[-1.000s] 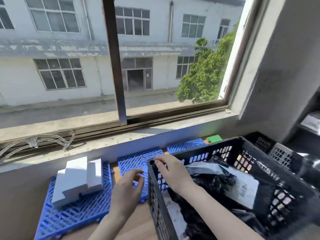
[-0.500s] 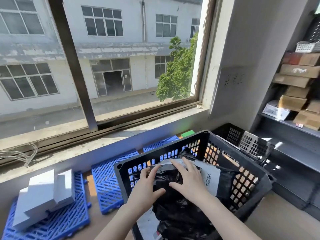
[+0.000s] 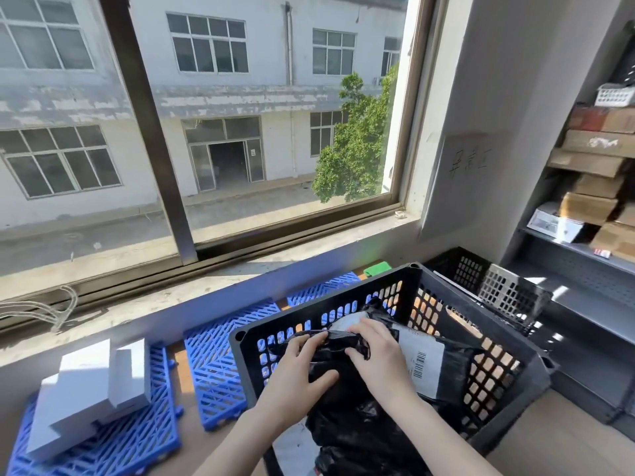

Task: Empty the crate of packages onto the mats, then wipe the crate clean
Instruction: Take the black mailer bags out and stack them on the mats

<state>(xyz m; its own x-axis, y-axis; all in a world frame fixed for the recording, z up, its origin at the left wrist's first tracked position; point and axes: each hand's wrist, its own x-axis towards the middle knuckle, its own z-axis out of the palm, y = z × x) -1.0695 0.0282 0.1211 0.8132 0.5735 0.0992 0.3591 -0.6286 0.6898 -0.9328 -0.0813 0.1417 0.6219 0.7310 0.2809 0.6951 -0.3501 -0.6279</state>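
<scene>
A black perforated crate [image 3: 319,316] stands on the table in front of me, filled with black plastic mailer packages. Inside the crate my left hand [image 3: 295,376] and my right hand [image 3: 376,359] both grip the top black package [image 3: 331,364] by its upper edge. Beside it lies another black package with a white barcode label [image 3: 421,360]. Blue grid mats [image 3: 220,365] lie on the table to the left of the crate. White boxes [image 3: 87,393] sit stacked on the leftmost blue mat [image 3: 137,438].
A second black crate [image 3: 488,286] stands behind the first, at the right. A green item [image 3: 377,268] lies by the window ledge. Grey shelves [image 3: 584,255] with cardboard boxes [image 3: 591,187] stand at the right. The window sill [image 3: 206,280] runs behind the table.
Both hands have gone into the crate and closed on the top black package; a second ago the left hand was over a blue mat and the right on the crate's rim. The view turned right.
</scene>
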